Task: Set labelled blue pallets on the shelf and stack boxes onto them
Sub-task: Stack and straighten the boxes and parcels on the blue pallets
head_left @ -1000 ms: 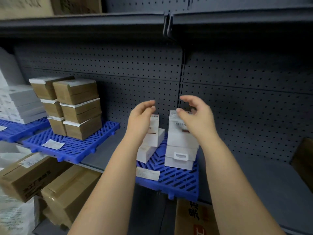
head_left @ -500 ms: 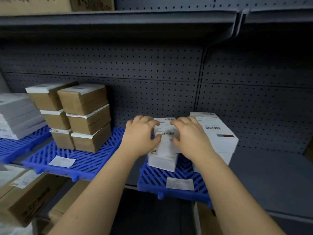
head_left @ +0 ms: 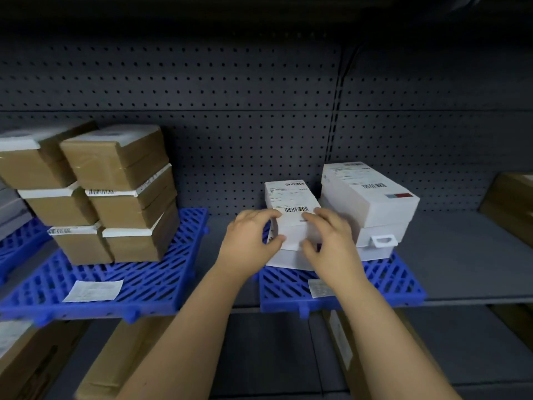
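A small white box with barcode labels lies on top of another white box on the right blue pallet. My left hand grips its near left corner, thumb and fingers curled round it. My right hand grips its near right side. Beside it on the same pallet stands a taller stack of white boxes. A paper label lies on that pallet's front, partly hidden by my right forearm.
The left blue pallet carries several brown boxes and a paper label. Grey shelf runs right to a brown carton. Cartons stand on the level below. A pegboard wall closes the back.
Both hands came down from the air onto the small white box and now hold its near corners. The view has moved closer and lower towards the shelf.
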